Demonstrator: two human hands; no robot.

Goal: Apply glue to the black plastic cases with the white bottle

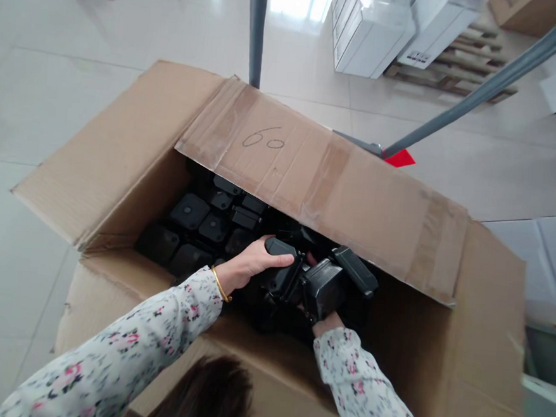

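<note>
Both my arms, in floral sleeves, reach into a large open cardboard box [135, 135] filled with several black plastic parts [196, 218]. My left hand [250, 264], with a gold bangle at the wrist, is closed over a black part at the top of the pile. My right hand [330, 320] is mostly hidden under another black part [330, 282] that it grips from below. The two parts touch each other in the middle of the box.
One box flap [318, 173] marked "60" folds over the far side of the opening. Grey metal poles [257, 29] rise behind it. White cartons [371, 31] stand on a wooden pallet [463, 69] on the tiled floor. A red tag [399, 158] shows past the flap.
</note>
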